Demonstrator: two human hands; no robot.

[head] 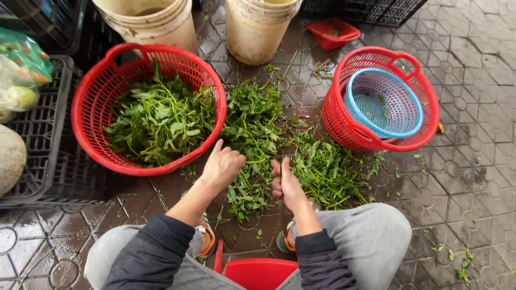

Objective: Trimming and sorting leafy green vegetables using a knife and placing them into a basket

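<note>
— Where were the greens (279, 145)?
— Heaped on the wet floor (462, 177) between two red baskets.
— And my hands?
— My left hand (223, 166) curled over them; my right hand (285, 185) pinched a stem.

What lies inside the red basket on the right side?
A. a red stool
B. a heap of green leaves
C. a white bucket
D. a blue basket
D: a blue basket sits nested inside the red basket on the right, while the green leaves fill the other red basket.
</note>
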